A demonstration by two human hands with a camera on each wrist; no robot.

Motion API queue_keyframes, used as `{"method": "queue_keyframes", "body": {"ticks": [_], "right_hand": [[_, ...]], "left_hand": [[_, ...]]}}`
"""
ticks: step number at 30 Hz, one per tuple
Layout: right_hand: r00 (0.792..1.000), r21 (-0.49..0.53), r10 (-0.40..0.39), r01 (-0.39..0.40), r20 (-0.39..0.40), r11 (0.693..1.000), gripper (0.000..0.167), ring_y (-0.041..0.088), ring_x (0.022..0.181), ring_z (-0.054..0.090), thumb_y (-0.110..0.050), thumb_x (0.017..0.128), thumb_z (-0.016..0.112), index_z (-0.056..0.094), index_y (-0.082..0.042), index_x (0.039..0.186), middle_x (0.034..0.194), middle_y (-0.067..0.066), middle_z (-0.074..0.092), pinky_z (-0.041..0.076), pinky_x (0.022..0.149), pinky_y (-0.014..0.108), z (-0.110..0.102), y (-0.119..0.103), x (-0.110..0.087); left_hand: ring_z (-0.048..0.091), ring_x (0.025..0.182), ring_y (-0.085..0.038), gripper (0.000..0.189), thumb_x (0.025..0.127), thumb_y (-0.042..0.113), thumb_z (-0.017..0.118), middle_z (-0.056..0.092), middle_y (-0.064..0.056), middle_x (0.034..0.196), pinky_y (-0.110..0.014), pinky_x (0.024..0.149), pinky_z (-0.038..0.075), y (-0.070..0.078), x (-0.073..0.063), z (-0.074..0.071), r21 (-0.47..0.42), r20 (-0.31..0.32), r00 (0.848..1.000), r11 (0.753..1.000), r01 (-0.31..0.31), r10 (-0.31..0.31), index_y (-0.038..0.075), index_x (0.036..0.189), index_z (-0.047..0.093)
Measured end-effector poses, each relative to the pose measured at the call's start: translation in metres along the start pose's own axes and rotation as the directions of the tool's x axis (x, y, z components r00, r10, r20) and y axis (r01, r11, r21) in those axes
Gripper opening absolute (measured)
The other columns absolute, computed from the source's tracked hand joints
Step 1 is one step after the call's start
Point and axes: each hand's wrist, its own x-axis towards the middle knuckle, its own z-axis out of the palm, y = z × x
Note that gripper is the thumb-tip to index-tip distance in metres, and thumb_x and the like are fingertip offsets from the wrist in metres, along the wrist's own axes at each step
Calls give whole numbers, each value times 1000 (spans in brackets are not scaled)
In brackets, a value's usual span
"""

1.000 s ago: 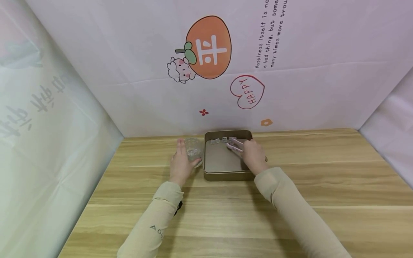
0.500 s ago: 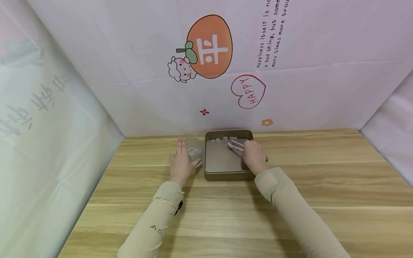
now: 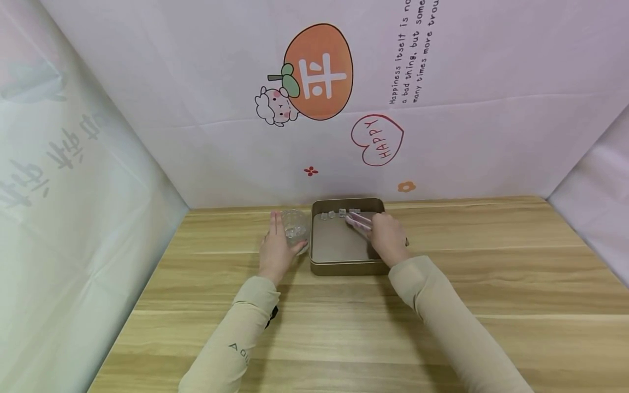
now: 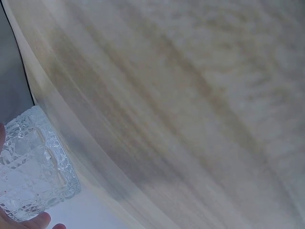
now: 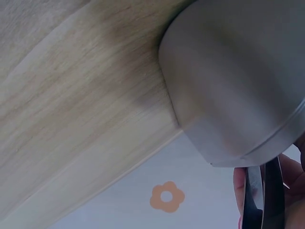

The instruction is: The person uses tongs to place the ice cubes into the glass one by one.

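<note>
My left hand (image 3: 276, 248) holds a clear glass (image 3: 296, 232) at its left and near sides, with small clear pieces inside it. The left wrist view shows the glass's patterned wall (image 4: 35, 167) and fingertips along its edge. In the head view my right hand (image 3: 388, 237) grips pale pink tongs (image 3: 361, 221), reaching over the right wall of a shallow metal tin (image 3: 350, 268). Several clear cubes (image 3: 342, 213) lie in a row along the tin's far wall. The tongs' tips are close together just short of the cubes; whether they pinch anything is too small to tell.
The tin stands just right of the glass on a wood-grain table (image 3: 319, 333). Directly behind the table's far edge rises a white printed backdrop (image 3: 221, 158). The tin's outer wall (image 5: 233, 81) fills much of the right wrist view.
The tongs' arms, spread apart near the right-hand cubes a second ago, have drawn together and their tips have pulled slightly back from the row. The left hand and glass have stayed put.
</note>
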Motion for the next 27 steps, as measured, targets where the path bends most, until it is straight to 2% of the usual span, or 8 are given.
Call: {"method": "queue_keyframes", "body": {"ticks": [7,16,27], "right_hand": [[996,38,-48,51,-71,998,15,34,70,66,-13,84,70,71,0,91,83,20,69,53,56,45,-2,1,-2],[978,52,-113,124,-177,991,22,32,75,66,-15,82,74,72,0,99,85,16,68,55,62,44,-7,-6,-5],[966,71,-198,213,-168,975,28,29,78,67,-15,82,73,71,-3,107,92,14,69,57,65,41,-21,-40,-14]], "left_hand": [[48,130,-39,105,80,46,73,11,-14,162,-50,112,38,0,0,0,-11,13,1000,1000,9,-8,0,152,12],[47,130,-40,104,81,45,72,13,-15,161,-50,113,36,2,0,-1,-16,23,1000,1000,11,-10,0,152,11],[48,129,-40,104,80,45,73,14,-16,161,-50,111,38,2,-1,-2,-8,19,1000,1000,2,-2,-1,152,13]]}}
